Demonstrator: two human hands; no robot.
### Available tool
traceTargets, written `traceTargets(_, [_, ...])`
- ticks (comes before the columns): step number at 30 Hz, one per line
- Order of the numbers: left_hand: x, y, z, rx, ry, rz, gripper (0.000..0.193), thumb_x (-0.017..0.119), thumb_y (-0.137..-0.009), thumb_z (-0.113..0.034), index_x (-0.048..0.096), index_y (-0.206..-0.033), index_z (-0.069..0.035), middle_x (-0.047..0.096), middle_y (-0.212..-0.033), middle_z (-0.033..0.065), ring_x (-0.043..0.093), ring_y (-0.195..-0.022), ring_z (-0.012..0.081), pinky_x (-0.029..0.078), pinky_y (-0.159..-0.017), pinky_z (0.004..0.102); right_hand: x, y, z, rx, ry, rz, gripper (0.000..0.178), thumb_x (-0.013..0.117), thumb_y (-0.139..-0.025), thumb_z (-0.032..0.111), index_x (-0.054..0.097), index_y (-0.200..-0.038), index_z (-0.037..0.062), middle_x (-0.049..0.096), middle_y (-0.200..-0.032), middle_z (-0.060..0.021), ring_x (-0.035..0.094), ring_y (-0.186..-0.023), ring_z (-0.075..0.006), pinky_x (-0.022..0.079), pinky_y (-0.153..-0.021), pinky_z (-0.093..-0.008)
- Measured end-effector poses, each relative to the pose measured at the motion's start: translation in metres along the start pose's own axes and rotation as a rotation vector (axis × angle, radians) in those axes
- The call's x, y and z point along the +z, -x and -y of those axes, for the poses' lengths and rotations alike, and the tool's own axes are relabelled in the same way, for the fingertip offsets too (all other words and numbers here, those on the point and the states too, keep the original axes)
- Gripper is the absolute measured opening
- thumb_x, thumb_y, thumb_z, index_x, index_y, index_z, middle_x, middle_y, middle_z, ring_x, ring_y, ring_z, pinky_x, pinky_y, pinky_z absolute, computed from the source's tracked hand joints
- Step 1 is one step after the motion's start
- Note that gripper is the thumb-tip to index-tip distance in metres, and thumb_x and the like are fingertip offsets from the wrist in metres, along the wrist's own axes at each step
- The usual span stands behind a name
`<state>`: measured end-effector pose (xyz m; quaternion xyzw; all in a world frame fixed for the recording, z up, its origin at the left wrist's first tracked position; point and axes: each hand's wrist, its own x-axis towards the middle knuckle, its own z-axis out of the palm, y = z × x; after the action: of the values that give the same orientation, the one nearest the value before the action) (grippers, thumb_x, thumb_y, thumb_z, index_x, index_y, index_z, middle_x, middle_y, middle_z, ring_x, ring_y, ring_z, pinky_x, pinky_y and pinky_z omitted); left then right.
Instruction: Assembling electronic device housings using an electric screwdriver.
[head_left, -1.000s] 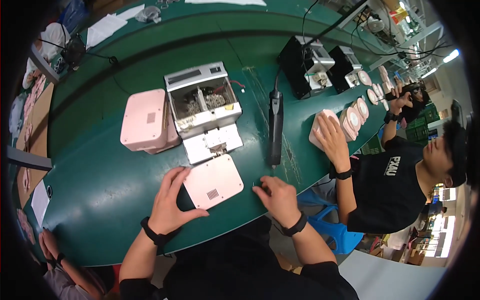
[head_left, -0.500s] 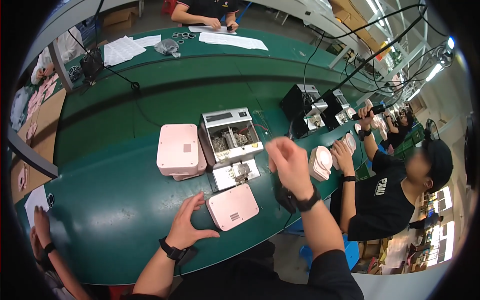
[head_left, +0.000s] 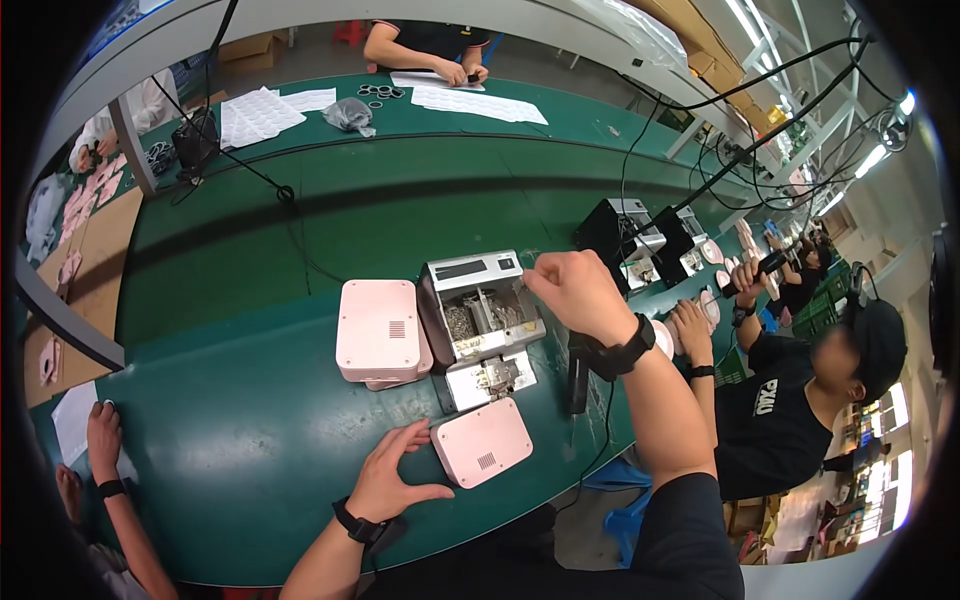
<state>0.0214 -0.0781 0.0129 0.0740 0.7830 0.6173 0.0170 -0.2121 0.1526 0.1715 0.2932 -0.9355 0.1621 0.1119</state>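
My left hand (head_left: 395, 478) is open, with thumb and fingers spread around the left end of a pale pink plastic casing (head_left: 485, 443). The casing lies on the green table with its small slots and corner holes facing up. Just beyond it stands a silver and black screw feeder (head_left: 482, 310) with many small screws in its open tray. My right hand (head_left: 580, 292) is raised by the feeder's upper right corner. Its fingers are curled closed, and whatever they hold is hidden. Below that wrist is a black block-like thing (head_left: 578, 378) near a cord.
Stacked pink casings (head_left: 378, 328) sit left of the feeder. Two more black feeders (head_left: 620, 235) stand at far right. A co-worker (head_left: 770, 400) at right holds a black screwdriver (head_left: 768, 265). Another person's hand (head_left: 103, 430) rests at far left by white paper (head_left: 73, 425).
My right hand has moved up and away from me, toward the feeder's upper right corner. My left hand stays beside the pink casing. The whole view has shifted slightly.
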Motion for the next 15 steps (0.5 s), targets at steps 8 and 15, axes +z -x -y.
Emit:
traceTargets(8, [0.001, 0.001, -0.008, 0.009, -0.063, -0.002, 0.097, 0.096, -0.058, -0.026, 0.049, -0.140, -0.003, 0.059, -0.125, 0.0136, 0.062, -0.116, 0.0249, 0.051, -0.097, 0.0367, -0.031, -0.003, 0.027, 0.185, -0.339, -0.046, 0.028, 0.066, -0.087, 0.017, 0.060, -0.070, -0.0040, 0.046, -0.050, -0.0085, 0.038, -0.047, -0.0137, 0.034, -0.048, -0.0300])
traceTargets(15, [-0.006, -0.011, -0.042, 0.079, -0.198, -0.145, 0.079, 0.092, -0.066, -0.019, 0.056, -0.133, -0.002, 0.062, -0.123, 0.0132, 0.064, -0.112, 0.0241, 0.053, -0.093, 0.0350, -0.038, -0.011, 0.029, 0.112, -0.450, -0.091, 0.030, 0.066, -0.088, 0.018, 0.059, -0.069, -0.0047, 0.046, -0.050, -0.0080, 0.038, -0.047, -0.0118, 0.035, -0.048, -0.0294])
